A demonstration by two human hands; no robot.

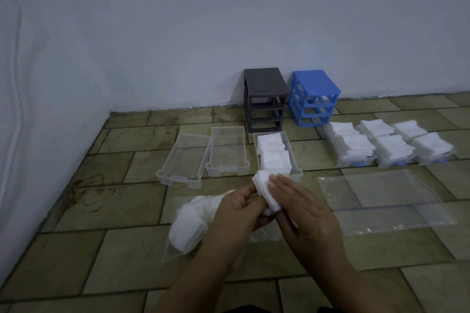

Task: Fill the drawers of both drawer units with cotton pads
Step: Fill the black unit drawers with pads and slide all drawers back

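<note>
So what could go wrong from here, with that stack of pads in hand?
The stack of cotton pads sits loosely between the left hand and the right hand; pads could slip onto the stained floor. The third clear drawer already looks nearly full, so more may overflow. The open bag could spill.

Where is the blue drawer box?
In the head view, the blue plastic drawer frame stands against the wall, right of the grey plastic drawer frame, behind the stacks of white cotton pads.
</note>
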